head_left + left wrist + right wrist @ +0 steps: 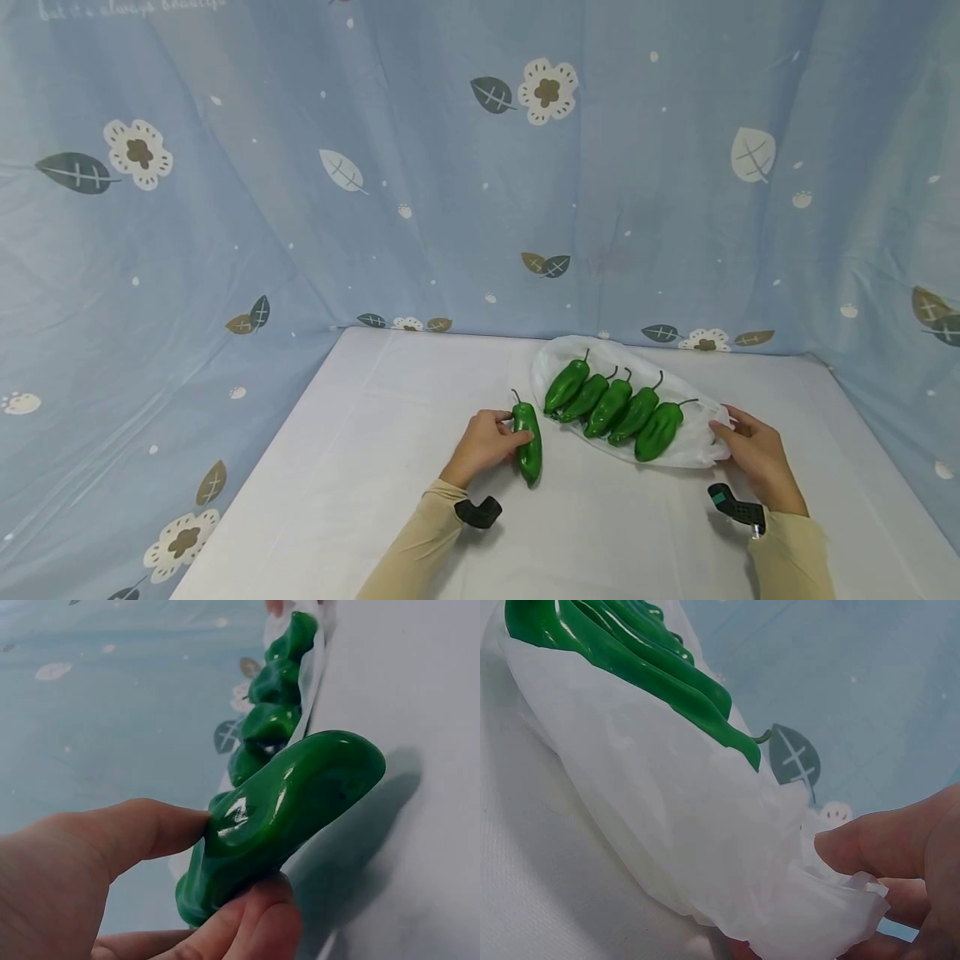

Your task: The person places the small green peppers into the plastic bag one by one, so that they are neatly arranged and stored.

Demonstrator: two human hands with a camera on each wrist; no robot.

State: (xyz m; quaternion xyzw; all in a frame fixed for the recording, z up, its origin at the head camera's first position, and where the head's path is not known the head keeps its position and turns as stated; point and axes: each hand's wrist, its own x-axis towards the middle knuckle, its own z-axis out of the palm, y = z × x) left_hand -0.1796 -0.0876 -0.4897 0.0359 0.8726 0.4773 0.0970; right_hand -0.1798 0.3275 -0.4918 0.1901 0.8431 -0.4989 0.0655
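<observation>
My left hand (480,447) pinches a glossy green pepper (530,460) between thumb and fingers, its thin stem pointing away. In the left wrist view that pepper (292,787) is tilted and casts a shadow on the white surface. To the right lies a white plastic bag (693,437) with several green peppers (609,408) in a slanted row on it, stems toward the back. At the bag's right end my right hand (763,460) holds the plastic. Its thumb and fingers lie on either side of the crumpled bag edge (817,900) in the right wrist view.
A white table (360,492) lies beneath everything. Behind it and along the sides hangs a blue curtain (450,167) printed with leaves and flowers. Dark devices are strapped at the left wrist (477,512) and at the right wrist (737,507).
</observation>
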